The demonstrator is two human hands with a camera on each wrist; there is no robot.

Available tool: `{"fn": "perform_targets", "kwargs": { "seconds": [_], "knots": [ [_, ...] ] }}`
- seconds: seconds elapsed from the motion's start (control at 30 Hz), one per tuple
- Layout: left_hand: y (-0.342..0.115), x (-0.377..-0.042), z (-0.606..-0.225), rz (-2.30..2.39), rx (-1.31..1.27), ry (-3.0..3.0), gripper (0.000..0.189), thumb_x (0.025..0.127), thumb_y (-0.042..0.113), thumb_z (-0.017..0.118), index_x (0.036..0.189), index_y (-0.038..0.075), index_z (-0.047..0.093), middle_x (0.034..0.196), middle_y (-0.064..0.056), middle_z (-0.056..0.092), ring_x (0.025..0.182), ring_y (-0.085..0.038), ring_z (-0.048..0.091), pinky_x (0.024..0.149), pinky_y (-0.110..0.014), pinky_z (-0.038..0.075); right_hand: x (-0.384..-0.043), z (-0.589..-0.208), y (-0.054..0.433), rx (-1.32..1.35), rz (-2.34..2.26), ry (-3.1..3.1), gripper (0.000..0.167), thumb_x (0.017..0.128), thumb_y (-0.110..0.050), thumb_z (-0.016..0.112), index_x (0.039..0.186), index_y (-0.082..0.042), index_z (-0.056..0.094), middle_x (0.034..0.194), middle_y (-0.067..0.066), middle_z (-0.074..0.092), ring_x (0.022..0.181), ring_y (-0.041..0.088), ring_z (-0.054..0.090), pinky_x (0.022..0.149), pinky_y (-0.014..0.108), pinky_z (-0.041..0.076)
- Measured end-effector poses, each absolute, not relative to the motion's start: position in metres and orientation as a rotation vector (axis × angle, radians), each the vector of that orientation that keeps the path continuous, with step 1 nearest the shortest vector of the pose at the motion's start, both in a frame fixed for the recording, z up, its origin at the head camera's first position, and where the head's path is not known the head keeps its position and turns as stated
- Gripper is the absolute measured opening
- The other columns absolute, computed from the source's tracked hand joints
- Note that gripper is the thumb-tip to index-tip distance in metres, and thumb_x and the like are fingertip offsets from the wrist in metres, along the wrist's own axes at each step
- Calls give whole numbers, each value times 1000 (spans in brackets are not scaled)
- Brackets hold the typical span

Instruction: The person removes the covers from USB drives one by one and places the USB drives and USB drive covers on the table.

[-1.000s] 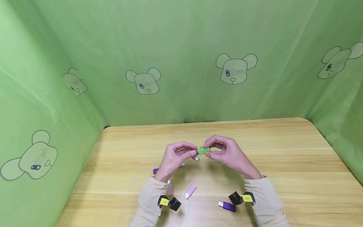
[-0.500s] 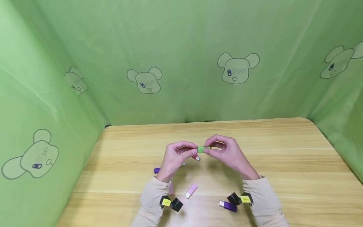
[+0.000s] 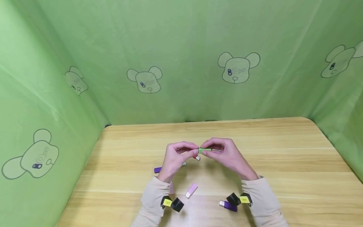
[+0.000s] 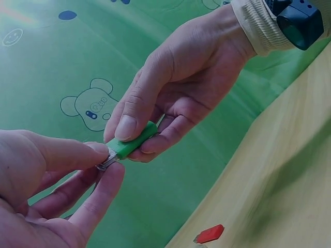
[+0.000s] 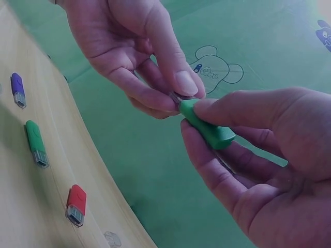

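Observation:
A green USB flash drive (image 3: 202, 151) is held over the table between both hands, their fingertips close together. My left hand (image 3: 175, 159) pinches its metal connector end between thumb and fingers, hiding much of that end in the head view. The green body (image 4: 135, 143) lies between the thumb and fingers of my right hand (image 3: 229, 156). In the right wrist view the narrow end of the body (image 5: 207, 126) points toward the left fingertips. A red USB flash drive (image 5: 76, 201) lies on the table just below the left hand.
On the wooden table (image 3: 283, 157) lie another green drive (image 5: 35, 139), a purple drive (image 5: 17, 88), a pink drive (image 3: 191, 190) and another pink one partly behind the left sleeve. A second purple drive (image 3: 229, 206) lies near the right wrist camera. Green curtains (image 3: 181, 104) surround the table.
The green drive has turned from its broad face to its narrow edge in the head view. My right fingers have shifted left along it, closer to the left fingertips.

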State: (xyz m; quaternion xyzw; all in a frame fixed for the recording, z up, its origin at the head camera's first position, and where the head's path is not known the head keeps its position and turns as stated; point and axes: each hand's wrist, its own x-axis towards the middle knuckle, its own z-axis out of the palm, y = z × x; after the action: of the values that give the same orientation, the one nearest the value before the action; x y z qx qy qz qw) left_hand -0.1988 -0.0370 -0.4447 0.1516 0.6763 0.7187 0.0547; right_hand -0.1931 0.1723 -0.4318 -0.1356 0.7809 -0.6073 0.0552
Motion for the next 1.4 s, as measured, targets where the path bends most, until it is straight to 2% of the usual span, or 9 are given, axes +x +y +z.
{"fn": "perform_targets", "kwargs": {
  "seconds": [0.1,0.27,0.43,0.6,0.9,1.1,1.4],
  "knots": [
    [-37,-198,-445,2178,474,2071,20,79,5,78,97,-3,73,106,-16,73,94,-18,69,85,-30,58,-193,-431,172,-393,-1853,2398,24,80,-26,80,100,-14,73,106,7,72,95,22,71,82,27,60],
    [-37,-199,-444,2195,437,2084,21,78,9,81,95,-1,74,103,-10,74,94,-19,69,84,-30,58,-194,-431,171,-386,-1904,2404,22,79,-25,81,97,-13,74,103,7,73,94,24,72,82,27,60],
    [-39,-200,-444,2236,412,2042,22,77,6,80,95,-5,73,103,-14,74,93,-19,70,83,-30,59,-194,-431,170,-422,-1897,2419,20,81,-23,80,96,-11,74,102,9,74,93,25,72,81,26,60],
    [-40,-200,-442,2205,494,2025,22,78,3,79,95,-9,71,103,-20,73,97,-20,70,87,-32,59,-193,-429,174,-419,-1875,2404,20,79,-23,81,94,-12,75,104,8,74,97,22,72,83,26,60],
    [-44,-201,-441,2196,414,1992,22,77,5,80,95,-6,73,101,-13,75,98,-23,70,88,-36,59,-193,-429,172,-443,-1884,2433,20,78,-21,82,92,-9,75,101,9,75,94,12,71,83,25,60],
    [-46,-202,-438,2150,458,1992,22,77,6,81,93,-6,72,98,-14,75,99,-24,70,88,-36,58,-193,-428,175,-437,-1849,2409,18,77,-20,82,91,-10,76,103,9,74,101,13,70,83,26,59],
    [-47,-202,-437,2125,363,1960,26,76,7,81,97,-5,73,99,-10,76,96,-22,70,86,-34,59,-192,-427,173,-401,-1822,2395,21,77,-22,83,92,-9,75,103,11,74,98,16,71,82,25,60]
  ]
}}
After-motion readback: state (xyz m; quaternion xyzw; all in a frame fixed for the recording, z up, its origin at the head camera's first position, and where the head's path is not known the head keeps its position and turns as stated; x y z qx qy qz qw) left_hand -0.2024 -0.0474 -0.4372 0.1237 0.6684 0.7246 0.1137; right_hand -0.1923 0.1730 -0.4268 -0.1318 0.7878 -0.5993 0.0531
